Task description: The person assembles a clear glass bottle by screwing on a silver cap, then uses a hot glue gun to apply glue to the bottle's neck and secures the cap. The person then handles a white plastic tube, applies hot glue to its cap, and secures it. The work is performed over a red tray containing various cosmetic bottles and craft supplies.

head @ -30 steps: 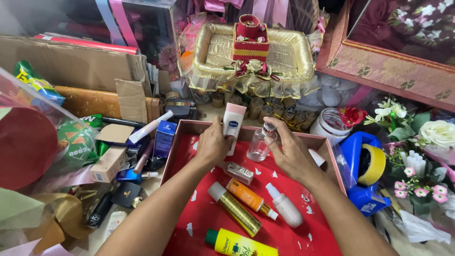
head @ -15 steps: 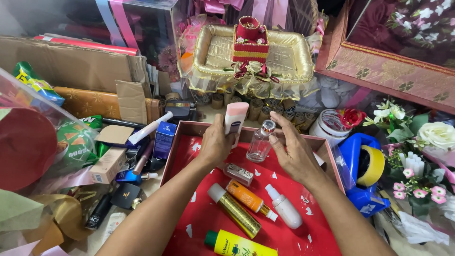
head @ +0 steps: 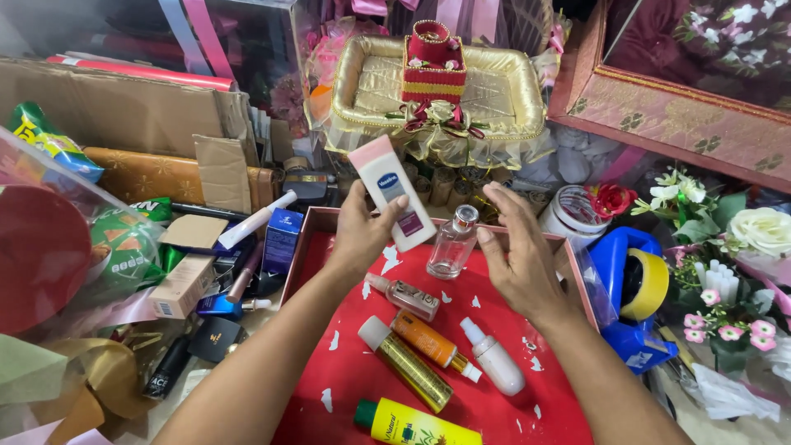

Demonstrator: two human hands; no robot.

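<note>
My left hand [head: 362, 235] grips a white and pink lotion tube [head: 392, 192], lifted and tilted over the far end of a red-lined tray [head: 511, 412]. My right hand [head: 517, 259] is open, fingers spread, just right of a small clear glass bottle [head: 452, 243] standing upright in the tray, apart from it. Lying in the tray nearer me are a small clear vial [head: 406, 297], an orange tube [head: 432, 344], a gold bottle [head: 407, 363], a white spray bottle [head: 493, 367] and a yellow bottle with a green cap [head: 416, 424].
A gold lace-trimmed tray [head: 503, 99] with a red ring box [head: 433, 62] stands behind. Cardboard [head: 115, 111], boxes and cosmetics crowd the left. At the right are a blue tape dispenser [head: 630, 288], a white jar [head: 571, 216] and artificial flowers [head: 741, 239].
My left hand has raised the lotion tube higher and tilted it. My right hand has let go of the clear glass bottle and opened beside it.
</note>
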